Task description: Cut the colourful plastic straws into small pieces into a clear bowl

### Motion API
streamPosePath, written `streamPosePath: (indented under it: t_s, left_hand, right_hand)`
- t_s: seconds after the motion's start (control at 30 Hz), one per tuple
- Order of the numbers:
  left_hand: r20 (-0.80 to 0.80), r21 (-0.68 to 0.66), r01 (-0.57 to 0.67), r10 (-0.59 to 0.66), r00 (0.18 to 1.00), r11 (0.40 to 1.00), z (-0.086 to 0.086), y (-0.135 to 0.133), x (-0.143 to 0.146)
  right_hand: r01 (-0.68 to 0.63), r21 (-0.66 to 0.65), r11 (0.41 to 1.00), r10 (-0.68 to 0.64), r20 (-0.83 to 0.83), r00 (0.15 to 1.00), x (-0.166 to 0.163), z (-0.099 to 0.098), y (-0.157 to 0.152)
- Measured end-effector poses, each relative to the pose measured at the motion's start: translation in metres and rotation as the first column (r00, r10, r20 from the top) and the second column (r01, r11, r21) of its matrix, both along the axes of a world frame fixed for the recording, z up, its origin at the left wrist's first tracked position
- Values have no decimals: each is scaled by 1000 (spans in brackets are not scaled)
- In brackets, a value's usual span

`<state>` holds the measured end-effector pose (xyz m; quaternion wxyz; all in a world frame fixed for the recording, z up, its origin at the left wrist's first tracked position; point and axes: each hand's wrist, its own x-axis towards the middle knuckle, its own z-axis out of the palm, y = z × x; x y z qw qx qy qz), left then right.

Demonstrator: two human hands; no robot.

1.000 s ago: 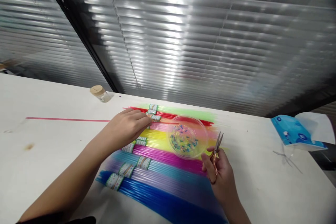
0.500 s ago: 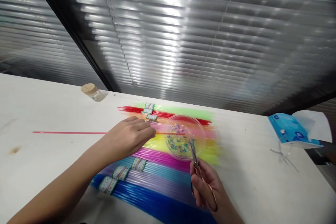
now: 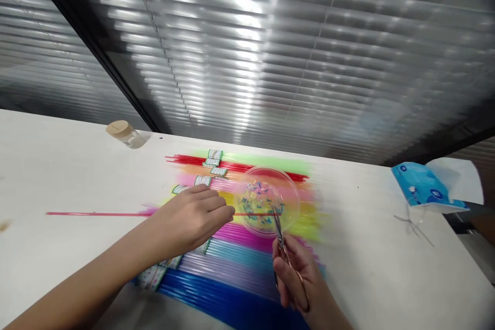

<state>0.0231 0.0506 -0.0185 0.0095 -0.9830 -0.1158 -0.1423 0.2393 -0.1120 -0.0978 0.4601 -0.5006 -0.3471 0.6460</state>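
Note:
My left hand (image 3: 199, 212) is closed around a long, thin red straw (image 3: 95, 214), which runs level across the view. The straw's right end reaches over a clear round plastic bowl (image 3: 297, 205). Small, mostly blue and green cut pieces (image 3: 258, 195) lie in that bowl. In my right hand (image 3: 303, 270) are scissors with copper-coloured handles (image 3: 279, 234), fingers through the loops. Their blades point up and meet the straw near its right tip; whether the blades are closed on it I cannot tell. Bundles of coloured straws (image 3: 220, 291) lie under the bowl and my hands.
Paper bands (image 3: 150, 277) wrap the straw bundles near their left ends. A jar with a tan lid (image 3: 126, 134) is at the back left of the white table (image 3: 58, 170). To the right are a blue tissue pack (image 3: 423, 185) and a thin twisted tie (image 3: 413, 228). Blinds (image 3: 247, 51) hang behind.
The straw's right end and my left hand have come down toward the scissors. The blades, previously below the straw, now meet it near the tip. The whole view has shifted slightly.

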Motion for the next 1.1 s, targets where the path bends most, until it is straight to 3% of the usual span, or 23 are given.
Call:
streamPosePath:
  t_s: [0.63,1.1]
  left_hand:
    - [-36,-6,8,-8,999,1000,-3,-8,0]
    - [-5,14,-21,21,1000,1000,-3,-7,1]
  right_hand:
    - [-3,-24,1000,6,127,992,1,-1,3]
    - [10,-58,998,-3,118,993,-1,1,1]
